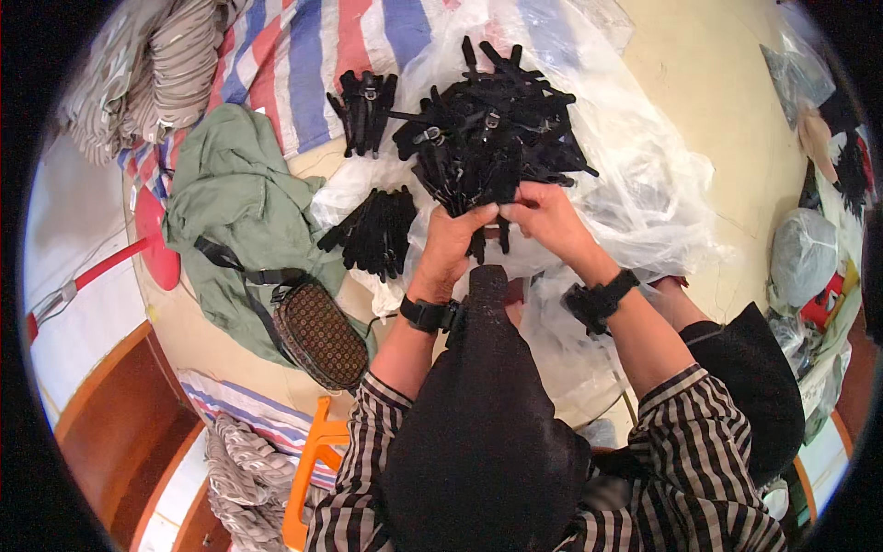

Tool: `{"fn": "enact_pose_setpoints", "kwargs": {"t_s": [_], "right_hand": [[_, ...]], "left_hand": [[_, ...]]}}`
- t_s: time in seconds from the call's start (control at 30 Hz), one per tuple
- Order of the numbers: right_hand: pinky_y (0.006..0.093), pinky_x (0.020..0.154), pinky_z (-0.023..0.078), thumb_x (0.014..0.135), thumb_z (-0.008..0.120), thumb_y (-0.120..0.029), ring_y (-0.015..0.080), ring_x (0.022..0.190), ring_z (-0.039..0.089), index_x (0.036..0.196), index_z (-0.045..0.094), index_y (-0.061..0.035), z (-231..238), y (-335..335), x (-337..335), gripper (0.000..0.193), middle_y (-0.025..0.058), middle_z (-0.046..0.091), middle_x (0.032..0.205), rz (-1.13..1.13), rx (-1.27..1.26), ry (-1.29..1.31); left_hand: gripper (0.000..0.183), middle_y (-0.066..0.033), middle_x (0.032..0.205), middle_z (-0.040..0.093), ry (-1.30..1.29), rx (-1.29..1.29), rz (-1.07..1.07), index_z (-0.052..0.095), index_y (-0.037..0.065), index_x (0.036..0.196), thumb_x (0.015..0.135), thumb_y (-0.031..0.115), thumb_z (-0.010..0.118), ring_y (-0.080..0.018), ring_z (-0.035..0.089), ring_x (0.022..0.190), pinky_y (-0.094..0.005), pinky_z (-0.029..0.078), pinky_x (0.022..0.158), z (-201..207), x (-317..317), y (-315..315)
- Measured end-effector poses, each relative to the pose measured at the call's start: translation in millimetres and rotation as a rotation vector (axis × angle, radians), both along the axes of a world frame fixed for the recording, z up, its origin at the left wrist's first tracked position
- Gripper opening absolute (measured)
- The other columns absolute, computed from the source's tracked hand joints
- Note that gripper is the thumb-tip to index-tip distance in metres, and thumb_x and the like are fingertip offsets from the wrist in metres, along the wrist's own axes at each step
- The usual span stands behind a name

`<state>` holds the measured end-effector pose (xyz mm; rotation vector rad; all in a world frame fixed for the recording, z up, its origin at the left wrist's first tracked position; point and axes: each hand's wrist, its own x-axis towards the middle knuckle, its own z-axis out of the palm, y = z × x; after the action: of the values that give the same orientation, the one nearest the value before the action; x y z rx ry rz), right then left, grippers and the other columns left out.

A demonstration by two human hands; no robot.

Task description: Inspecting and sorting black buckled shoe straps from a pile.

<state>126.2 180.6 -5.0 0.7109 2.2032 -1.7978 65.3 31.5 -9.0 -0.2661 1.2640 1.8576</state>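
Observation:
Both hands meet at the near edge of a heap of black straps (497,120), some with silver buckles. My left hand (449,247) is closed, thumb and fingers pinching at the strap ends. Close beside it, my right hand (550,219) pinches too, its thumb near the left thumb. A short black strap piece (504,237) hangs below the fingertips; where it joins the heap is hidden. Left of the heap lie two smaller bundles: one buckled strap bundle (366,110) farther off, and one fanned strap bundle (375,230) nearer my left wrist.
Clear plastic sheeting (644,156) spreads under and right of the heap. A striped sheet (317,64) lies at the back. Leftward are a green cloth garment (216,175), a patterned pouch (322,336), an orange plastic frame (317,446) and beige bundles (189,74). Wrapped items (805,253) line the right.

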Motion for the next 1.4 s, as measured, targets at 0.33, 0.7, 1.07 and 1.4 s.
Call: {"fn": "enact_pose_setpoints", "kwargs": {"t_s": [0.33,0.7,1.07,1.4], "right_hand": [[0.0456,0.063,0.045,0.072,0.059,-0.015,0.0362,0.072,0.059,0.073,0.054,0.0014,13.0,-30.4,9.5,0.017,0.0205,0.058,0.071,0.156,0.412,0.026],[0.0342,0.057,0.047,0.073,0.063,-0.019,0.0250,0.061,0.060,0.079,0.058,0.0007,1.9,-22.9,-1.6,0.022,0.0137,0.059,0.067,0.193,0.103,0.014],[0.0368,0.063,0.048,0.072,0.065,-0.035,0.0305,0.064,0.061,0.074,0.061,0.0049,-55.1,48.8,-32.9,0.041,0.0189,0.061,0.069,-0.497,0.221,-0.268],[0.0237,0.043,0.042,0.075,0.066,-0.015,0.0109,0.045,0.052,0.067,0.056,-0.0006,-28.4,50.1,-12.7,0.019,0.0043,0.056,0.057,-0.476,-0.108,-0.101]], "left_hand": [[0.021,-0.0024,0.085,0.062,-0.067,-0.037,-0.139,0.061,0.003,0.096,0.078,0.009,0.065,-0.0115,0.058,0.074,-0.0257,0.049,0.065,-8.9,8.9,-15.2],[0.012,-0.0012,0.067,0.054,-0.117,-0.059,-0.009,0.058,0.004,0.087,0.084,0.016,0.059,-0.0083,0.047,0.052,-0.0222,0.036,0.046,-13.9,1.7,-36.4],[0.015,-0.0011,0.059,0.045,-0.156,0.049,0.059,0.053,0.002,0.069,0.080,0.009,0.059,-0.0118,0.046,0.051,-0.0241,0.037,0.049,-8.3,-2.9,-20.0],[0.015,-0.0080,0.080,0.065,0.066,-0.004,0.056,0.061,0.002,0.091,0.077,0.005,0.060,-0.0136,0.061,0.068,-0.0215,0.041,0.049,1.2,-16.7,-2.4]]}}
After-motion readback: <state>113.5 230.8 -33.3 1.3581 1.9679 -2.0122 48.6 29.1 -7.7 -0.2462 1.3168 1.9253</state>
